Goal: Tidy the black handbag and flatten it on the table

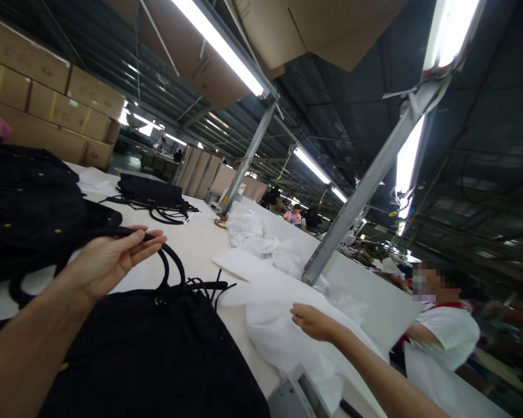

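Head view. A black bag (157, 354) lies on the white table (198, 244) in front of the person, its upper edge running roughly crosswise and its body spreading toward the viewer. The left hand (108, 261) grips a slender black handle (176, 261) between thumb and fingers, palm partly turned up. From this grip the handle arches to the right and down to the bag's upper edge; the bag's body thus lies below and to the right of the grip. The left hand is the nearer to the handle. The right hand (316, 322), fingers curled closed, is past the bag's right side, apart from it, over thin white sheeting (283, 337); whether it pinches any sheeting cannot be told. A grey metal device (294, 397) sits beside the bag's lower right side. Black bags (26, 203) are heaped at left; a co-worker (448, 328) is at far right.
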A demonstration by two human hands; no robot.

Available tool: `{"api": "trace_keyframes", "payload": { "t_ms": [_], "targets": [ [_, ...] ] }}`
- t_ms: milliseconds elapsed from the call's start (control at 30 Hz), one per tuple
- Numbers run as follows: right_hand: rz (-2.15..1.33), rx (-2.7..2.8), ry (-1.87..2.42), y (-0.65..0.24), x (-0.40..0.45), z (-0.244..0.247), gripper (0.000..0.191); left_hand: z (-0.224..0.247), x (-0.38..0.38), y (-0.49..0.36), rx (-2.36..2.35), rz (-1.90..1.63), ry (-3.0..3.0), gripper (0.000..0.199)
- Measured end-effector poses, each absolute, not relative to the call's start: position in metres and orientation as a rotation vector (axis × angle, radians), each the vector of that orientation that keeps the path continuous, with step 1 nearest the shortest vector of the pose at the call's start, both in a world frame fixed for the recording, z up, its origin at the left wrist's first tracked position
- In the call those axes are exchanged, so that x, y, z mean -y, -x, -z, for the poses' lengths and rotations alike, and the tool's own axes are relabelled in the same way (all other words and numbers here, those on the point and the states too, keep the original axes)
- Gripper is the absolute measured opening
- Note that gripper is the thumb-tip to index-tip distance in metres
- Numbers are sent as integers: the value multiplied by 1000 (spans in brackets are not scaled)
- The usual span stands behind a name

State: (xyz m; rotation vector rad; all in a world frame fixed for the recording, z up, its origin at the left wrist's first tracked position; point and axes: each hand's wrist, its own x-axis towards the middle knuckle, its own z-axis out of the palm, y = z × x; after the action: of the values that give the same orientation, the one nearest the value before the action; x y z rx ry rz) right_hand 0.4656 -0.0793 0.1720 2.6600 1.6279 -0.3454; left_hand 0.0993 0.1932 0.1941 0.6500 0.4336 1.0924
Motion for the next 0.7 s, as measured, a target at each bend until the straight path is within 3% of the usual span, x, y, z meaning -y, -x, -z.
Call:
{"api": "trace_keyframes", "payload": {
  "t_ms": [333, 533, 700],
  "targets": [
    [84, -1661, -2633, -485, 80, -130, 46, -188, -193, -107, -445, -1095, -695, 25],
    [222, -1881, -2523, -476, 72, -124, 26, -189, -191, -107, -440, -1095, -703, 24],
    [249, -1931, -2491, -489, 69, -123, 21, -189, -192, -108, -438, -1093, -702, 22]
  ]
}}
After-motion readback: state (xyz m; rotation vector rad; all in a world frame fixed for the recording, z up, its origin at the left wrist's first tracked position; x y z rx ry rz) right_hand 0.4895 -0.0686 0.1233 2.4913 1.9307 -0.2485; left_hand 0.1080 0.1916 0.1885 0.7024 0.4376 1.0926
